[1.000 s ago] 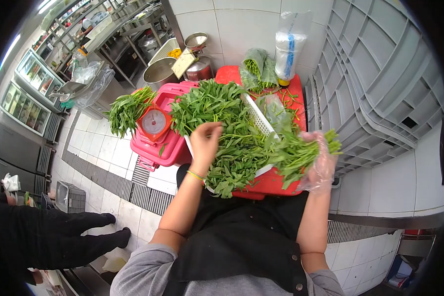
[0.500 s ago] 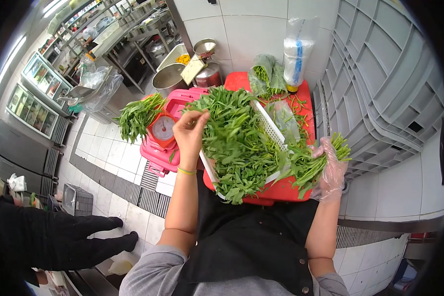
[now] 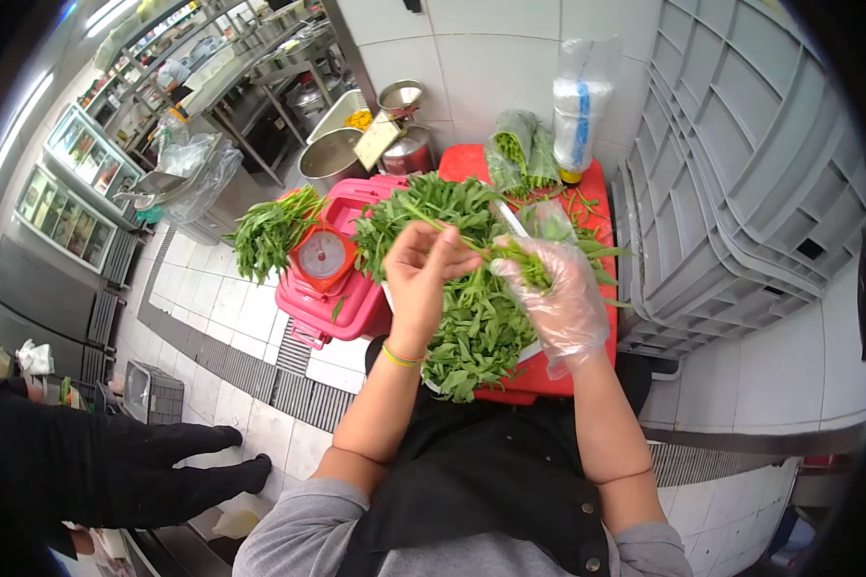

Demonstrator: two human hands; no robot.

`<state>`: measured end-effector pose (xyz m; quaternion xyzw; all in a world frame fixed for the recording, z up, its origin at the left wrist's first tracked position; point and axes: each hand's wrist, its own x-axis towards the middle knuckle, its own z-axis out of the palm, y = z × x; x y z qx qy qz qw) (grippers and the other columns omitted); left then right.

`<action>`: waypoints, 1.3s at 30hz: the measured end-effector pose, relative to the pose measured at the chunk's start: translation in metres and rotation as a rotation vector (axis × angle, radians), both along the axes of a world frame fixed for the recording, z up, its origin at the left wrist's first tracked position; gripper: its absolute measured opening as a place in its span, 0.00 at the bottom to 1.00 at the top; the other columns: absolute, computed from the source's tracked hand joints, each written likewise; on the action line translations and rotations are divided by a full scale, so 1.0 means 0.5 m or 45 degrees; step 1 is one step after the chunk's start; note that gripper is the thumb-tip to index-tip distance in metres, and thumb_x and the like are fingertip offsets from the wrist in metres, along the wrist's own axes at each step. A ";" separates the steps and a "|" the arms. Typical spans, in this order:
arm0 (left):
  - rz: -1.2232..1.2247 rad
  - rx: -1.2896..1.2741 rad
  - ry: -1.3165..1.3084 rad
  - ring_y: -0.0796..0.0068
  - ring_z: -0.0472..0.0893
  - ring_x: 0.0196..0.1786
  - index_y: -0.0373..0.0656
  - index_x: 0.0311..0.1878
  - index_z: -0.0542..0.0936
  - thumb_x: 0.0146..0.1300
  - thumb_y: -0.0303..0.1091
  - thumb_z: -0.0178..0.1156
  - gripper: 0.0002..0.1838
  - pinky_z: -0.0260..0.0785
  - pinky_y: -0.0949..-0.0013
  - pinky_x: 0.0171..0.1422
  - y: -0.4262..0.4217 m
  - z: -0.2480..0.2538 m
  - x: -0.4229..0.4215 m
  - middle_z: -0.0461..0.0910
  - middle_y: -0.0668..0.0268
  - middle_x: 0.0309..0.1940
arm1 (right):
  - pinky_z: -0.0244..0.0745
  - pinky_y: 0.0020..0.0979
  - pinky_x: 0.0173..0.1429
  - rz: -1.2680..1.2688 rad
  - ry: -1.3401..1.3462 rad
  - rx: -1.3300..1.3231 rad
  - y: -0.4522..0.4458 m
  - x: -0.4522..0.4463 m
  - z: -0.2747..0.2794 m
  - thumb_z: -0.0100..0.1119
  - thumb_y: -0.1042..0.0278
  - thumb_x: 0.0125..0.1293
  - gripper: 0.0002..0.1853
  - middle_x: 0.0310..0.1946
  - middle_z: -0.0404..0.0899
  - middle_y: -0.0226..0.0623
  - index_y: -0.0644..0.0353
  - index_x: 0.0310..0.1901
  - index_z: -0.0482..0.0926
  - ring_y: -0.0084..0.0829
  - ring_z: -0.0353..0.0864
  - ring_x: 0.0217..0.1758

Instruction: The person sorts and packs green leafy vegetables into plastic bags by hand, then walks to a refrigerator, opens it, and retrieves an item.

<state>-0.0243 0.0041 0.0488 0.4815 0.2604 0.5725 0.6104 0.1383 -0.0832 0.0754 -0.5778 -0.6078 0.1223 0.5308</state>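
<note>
Gloved right hand (image 3: 560, 303), right of centre, grip wrapped round a bunch (image 3: 534, 274); bare left hand (image 3: 419, 279) left of it, grip narrow, seemingly pinching one stem (image 3: 421, 214). Light, bendy, easily bruised, I'd say: take the stalk end. Underneath, loose greens (image 3: 476, 351); farther, upper centre, bagged greens (image 3: 515, 149).

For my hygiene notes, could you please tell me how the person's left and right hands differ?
The left hand is bare; the right hand wears a clear plastic glove. The left wrist bears a yellowish band; the right wrist shows none. Both hands are at leafy greens.
</note>
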 end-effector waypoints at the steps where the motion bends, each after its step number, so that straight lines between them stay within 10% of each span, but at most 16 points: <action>1: -0.037 -0.011 0.045 0.72 0.87 0.37 0.37 0.42 0.78 0.73 0.29 0.63 0.06 0.86 0.68 0.41 -0.009 0.006 0.003 0.83 0.65 0.36 | 0.77 0.38 0.55 0.014 -0.033 0.005 0.001 -0.009 0.007 0.73 0.65 0.63 0.15 0.43 0.88 0.46 0.61 0.49 0.87 0.44 0.87 0.47; 6: 0.057 0.232 0.345 0.86 0.82 0.31 0.37 0.38 0.83 0.63 0.25 0.71 0.05 0.72 0.81 0.37 -0.007 0.002 -0.012 0.86 0.69 0.30 | 0.77 0.45 0.57 -0.050 -0.233 0.019 0.015 -0.016 -0.039 0.71 0.72 0.58 0.16 0.45 0.86 0.47 0.61 0.48 0.85 0.50 0.84 0.51; 9: -0.157 0.085 0.310 0.76 0.88 0.38 0.35 0.40 0.82 0.63 0.22 0.70 0.06 0.81 0.74 0.43 -0.018 0.011 -0.017 0.88 0.61 0.35 | 0.77 0.43 0.56 -0.147 -0.230 -0.029 -0.005 -0.018 -0.040 0.72 0.68 0.60 0.14 0.43 0.85 0.46 0.62 0.45 0.84 0.49 0.83 0.50; 16: -0.440 -0.163 -0.327 0.67 0.88 0.48 0.38 0.39 0.73 0.68 0.24 0.67 0.09 0.84 0.67 0.54 -0.074 -0.039 0.062 0.87 0.50 0.45 | 0.63 0.21 0.32 -0.125 1.276 0.072 -0.025 0.063 -0.039 0.64 0.64 0.69 0.08 0.29 0.77 0.28 0.60 0.39 0.80 0.18 0.70 0.26; 20: -0.484 -0.021 0.252 0.73 0.87 0.44 0.34 0.52 0.76 0.64 0.28 0.72 0.18 0.82 0.68 0.51 0.000 -0.077 0.067 0.87 0.61 0.40 | 0.68 0.23 0.37 -0.356 1.486 0.092 -0.077 0.112 -0.029 0.67 0.67 0.69 0.11 0.31 0.79 0.30 0.65 0.47 0.83 0.21 0.72 0.29; 23: -0.014 0.854 1.211 0.44 0.67 0.74 0.31 0.74 0.64 0.49 0.33 0.80 0.50 0.60 0.57 0.80 0.108 -0.147 0.024 0.66 0.39 0.71 | 0.71 0.25 0.39 -0.392 1.187 0.075 -0.123 0.183 -0.076 0.67 0.72 0.70 0.14 0.38 0.83 0.34 0.66 0.54 0.81 0.23 0.75 0.34; 25: -0.013 0.578 1.466 0.41 0.72 0.69 0.31 0.67 0.73 0.47 0.29 0.78 0.41 0.66 0.56 0.75 0.150 -0.156 -0.005 0.70 0.40 0.68 | 0.76 0.26 0.46 -0.475 1.195 0.134 -0.145 0.210 -0.100 0.68 0.74 0.69 0.13 0.41 0.85 0.36 0.67 0.52 0.82 0.24 0.81 0.40; 30: -0.034 0.462 1.561 0.47 0.86 0.35 0.35 0.31 0.88 0.51 0.35 0.76 0.12 0.79 0.53 0.46 0.138 -0.225 -0.001 0.85 0.50 0.26 | 0.80 0.34 0.57 -0.448 1.362 0.128 -0.176 0.226 -0.117 0.67 0.71 0.70 0.08 0.47 0.86 0.42 0.62 0.47 0.81 0.31 0.86 0.48; 35: -0.099 0.379 1.550 0.53 0.87 0.33 0.38 0.33 0.88 0.53 0.38 0.73 0.12 0.79 0.56 0.42 0.122 -0.247 0.012 0.86 0.51 0.27 | 0.82 0.36 0.52 -0.183 1.361 0.144 -0.148 0.200 -0.117 0.65 0.73 0.70 0.06 0.39 0.87 0.42 0.63 0.46 0.81 0.34 0.87 0.43; 39: -0.105 0.141 1.065 0.83 0.77 0.27 0.30 0.33 0.84 0.56 0.29 0.66 0.09 0.70 0.73 0.33 0.113 -0.174 -0.019 0.82 0.67 0.22 | 0.82 0.33 0.46 -0.161 1.420 0.090 -0.139 0.174 -0.089 0.66 0.74 0.69 0.06 0.31 0.84 0.36 0.64 0.44 0.82 0.30 0.84 0.35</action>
